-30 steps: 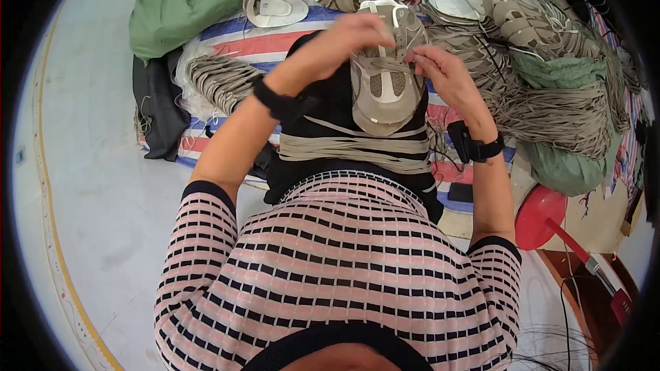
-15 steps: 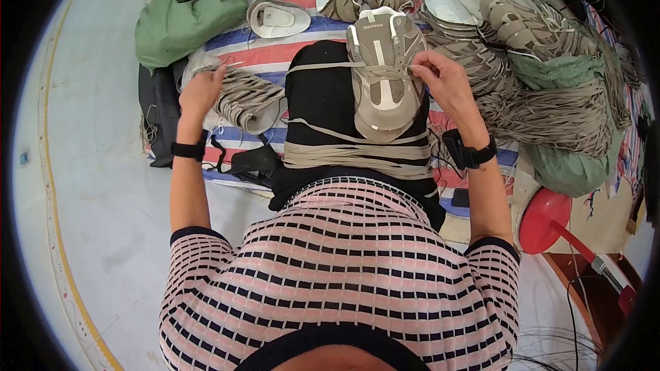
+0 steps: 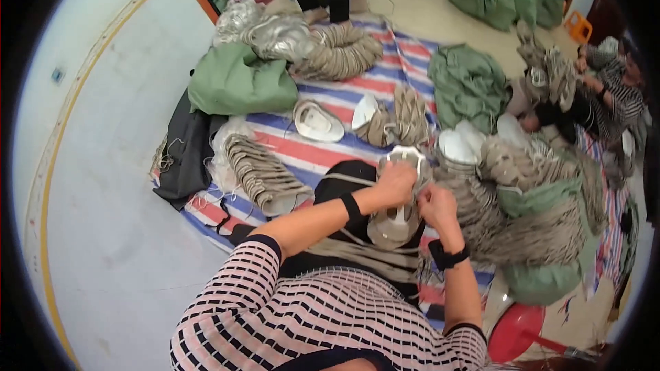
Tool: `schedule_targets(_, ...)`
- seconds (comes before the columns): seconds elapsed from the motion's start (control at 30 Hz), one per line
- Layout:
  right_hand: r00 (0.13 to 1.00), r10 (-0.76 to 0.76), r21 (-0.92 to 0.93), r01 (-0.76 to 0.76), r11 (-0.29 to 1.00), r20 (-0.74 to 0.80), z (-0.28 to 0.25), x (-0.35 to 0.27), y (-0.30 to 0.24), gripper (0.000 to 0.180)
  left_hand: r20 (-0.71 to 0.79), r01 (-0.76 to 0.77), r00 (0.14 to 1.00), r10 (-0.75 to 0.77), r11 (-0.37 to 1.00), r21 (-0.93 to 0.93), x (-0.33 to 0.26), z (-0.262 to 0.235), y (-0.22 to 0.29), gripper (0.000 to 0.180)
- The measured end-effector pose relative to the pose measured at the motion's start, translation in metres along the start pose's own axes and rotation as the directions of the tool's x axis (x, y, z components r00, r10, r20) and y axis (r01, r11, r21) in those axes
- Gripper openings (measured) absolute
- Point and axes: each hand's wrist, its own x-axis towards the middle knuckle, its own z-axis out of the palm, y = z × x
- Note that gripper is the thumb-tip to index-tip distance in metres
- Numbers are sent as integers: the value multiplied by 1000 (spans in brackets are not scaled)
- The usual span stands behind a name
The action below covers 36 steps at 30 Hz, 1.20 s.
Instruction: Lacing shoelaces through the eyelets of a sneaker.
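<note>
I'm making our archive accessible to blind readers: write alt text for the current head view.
A person's left hand and right hand are close together at a beige shoe upper over the lap. Around them, stacked uppers and green sacks lie on a striped sheet, other people sitting beyond.

Pale wall (image 3: 79, 20) at left — yellow trim (image 3: 45, 233) bordering it — white floor (image 3: 124, 220).

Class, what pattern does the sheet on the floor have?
The sheet has red, white and blue stripes, best seen in the head view.
</note>
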Motion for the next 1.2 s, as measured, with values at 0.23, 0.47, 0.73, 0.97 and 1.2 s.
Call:
schedule_targets(0.23, 915, 165, 453, -332, 828, 368, 2, 12, 17, 13, 115, -130, 983, 144, 984, -122, -9, -9, -4, 11)
schedule_targets(0.47, 964, 110, 283, -180, 942, 244, -1, 3, 1, 10, 128, -258, 940, 316, 905, -339, -9, -4, -25, 21)
schedule_targets(0.73, 944, 92, 367, -212, 906, 317, 1, 2, 28, 41, 224, -144, 935, 274, 872, -467, -10, -19, -21, 21)
schedule_targets(0.97, 848, -464, 352, 364, 862, 258, -28, 31, 11, 71, 244, -97, 936, 253, 853, -513, -13, -22, -19, 20)
schedule_targets(1.2, 852, -451, 236, 396, 888, 265, -19, 35, 9, 50, 227, -104, 942, 246, 860, -499, -18, -23, -24, 17)
